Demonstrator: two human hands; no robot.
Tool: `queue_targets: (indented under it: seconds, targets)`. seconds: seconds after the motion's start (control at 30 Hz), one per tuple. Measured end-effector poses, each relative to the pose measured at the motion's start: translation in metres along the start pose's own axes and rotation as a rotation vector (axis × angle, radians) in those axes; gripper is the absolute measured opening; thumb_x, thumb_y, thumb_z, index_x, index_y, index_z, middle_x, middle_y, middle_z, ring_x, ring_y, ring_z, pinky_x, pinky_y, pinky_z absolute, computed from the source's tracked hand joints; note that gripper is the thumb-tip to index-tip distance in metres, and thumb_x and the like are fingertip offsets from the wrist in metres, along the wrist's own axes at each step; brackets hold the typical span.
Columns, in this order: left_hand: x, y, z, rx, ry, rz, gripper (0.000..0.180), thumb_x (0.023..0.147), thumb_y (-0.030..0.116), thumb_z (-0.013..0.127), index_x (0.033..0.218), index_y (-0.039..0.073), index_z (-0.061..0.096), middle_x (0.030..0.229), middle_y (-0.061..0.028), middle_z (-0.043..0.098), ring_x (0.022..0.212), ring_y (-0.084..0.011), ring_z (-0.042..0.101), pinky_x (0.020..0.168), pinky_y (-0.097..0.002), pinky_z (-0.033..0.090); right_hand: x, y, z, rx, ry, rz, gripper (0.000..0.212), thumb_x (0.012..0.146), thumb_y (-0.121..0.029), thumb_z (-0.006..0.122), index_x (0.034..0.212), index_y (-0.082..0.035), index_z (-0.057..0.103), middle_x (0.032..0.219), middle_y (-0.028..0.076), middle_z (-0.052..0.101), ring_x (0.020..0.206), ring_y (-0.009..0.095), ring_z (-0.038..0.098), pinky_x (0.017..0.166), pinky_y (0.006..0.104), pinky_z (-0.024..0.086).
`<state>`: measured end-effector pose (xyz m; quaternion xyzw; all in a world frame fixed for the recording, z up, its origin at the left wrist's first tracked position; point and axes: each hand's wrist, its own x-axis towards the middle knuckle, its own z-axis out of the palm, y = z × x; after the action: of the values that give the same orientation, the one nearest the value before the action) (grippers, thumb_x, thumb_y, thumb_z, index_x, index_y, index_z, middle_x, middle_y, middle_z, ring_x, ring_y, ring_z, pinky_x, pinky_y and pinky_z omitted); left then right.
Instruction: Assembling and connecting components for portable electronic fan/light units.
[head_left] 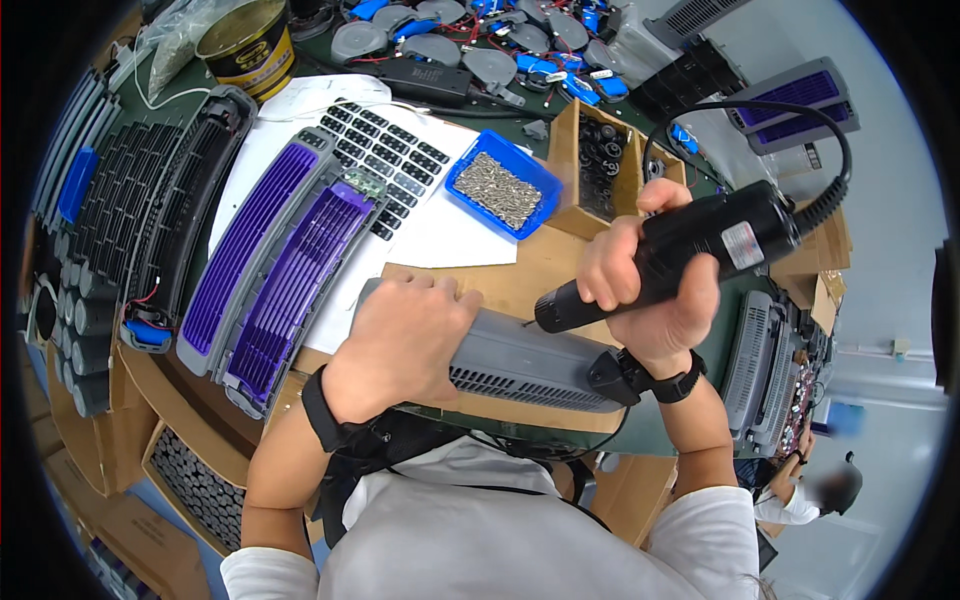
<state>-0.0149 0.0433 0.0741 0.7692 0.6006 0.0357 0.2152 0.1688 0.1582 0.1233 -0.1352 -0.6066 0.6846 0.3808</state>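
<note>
A long grey plastic housing (530, 355) with slotted vents along its near side lies across a cardboard sheet (505, 285) in front of me. My left hand (408, 335) rests over the housing's left end, fingers curled over its far edge, thumb along the near side. In my right hand (640, 275) is a black corded electric screwdriver (715, 245), held tilted with its nose down to the left. Its bit reaches close to the top face of the housing; whether it touches a screw cannot be made out. A blue tray of small screws (500, 190) sits beyond the housing.
Purple-grilled housings (275, 270) lie to the left, beside black slatted parts (125, 190). A wooden box (575, 165) holds black round parts. Grey-and-blue wired parts (490, 65) cover the back. A yellow-black bucket (250, 50) stands back left. Another person (815, 490) is far right.
</note>
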Motion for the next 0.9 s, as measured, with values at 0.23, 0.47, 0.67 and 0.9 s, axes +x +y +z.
queue_targets:
  seconds: [0.23,0.47,0.67,0.9]
  targets:
    - [-0.001,-0.004,0.008,0.006,0.040,0.026,0.067,0.052,0.035,0.084,0.108,0.007,0.060,0.094,-0.0089,0.063,0.090,-0.0272,0.063,0.085,-0.0365,0.049,-0.014,0.011,0.007,0.078,-0.018,0.084,0.037,0.082,-0.012,0.073,0.102,-0.006,0.042,0.074,0.006,0.055,0.058,0.014,0.052,0.056,0.0332,0.048]
    - [-0.001,-0.005,0.012,0.069,0.077,0.081,0.056,0.054,0.030,0.084,0.097,0.005,0.058,0.089,-0.0102,0.061,0.085,-0.0251,0.063,0.077,-0.0331,0.048,-0.011,0.010,0.011,-0.063,-0.307,0.001,0.030,0.077,-0.002,0.071,0.095,-0.004,0.047,0.065,0.005,0.054,0.055,0.017,0.052,0.056,0.0322,0.047]
    - [-0.003,-0.005,0.009,0.061,0.068,0.101,0.055,0.052,0.028,0.085,0.093,0.005,0.058,0.085,-0.0098,0.060,0.082,-0.0243,0.063,0.077,-0.0322,0.047,-0.011,0.010,0.010,-0.014,-0.292,0.024,0.030,0.078,-0.001,0.069,0.097,-0.004,0.046,0.068,0.006,0.055,0.057,0.016,0.051,0.057,0.0320,0.047]
    - [-0.017,-0.020,-0.001,-0.261,0.305,0.145,0.082,0.049,0.032,0.088,0.118,0.000,0.057,0.105,-0.0162,0.062,0.103,-0.0326,0.059,0.098,-0.0383,0.042,-0.009,0.003,0.023,-0.133,0.009,0.062,0.042,0.080,-0.021,0.074,0.103,-0.009,0.042,0.060,0.002,0.048,0.048,0.015,0.045,0.049,0.0309,0.043]
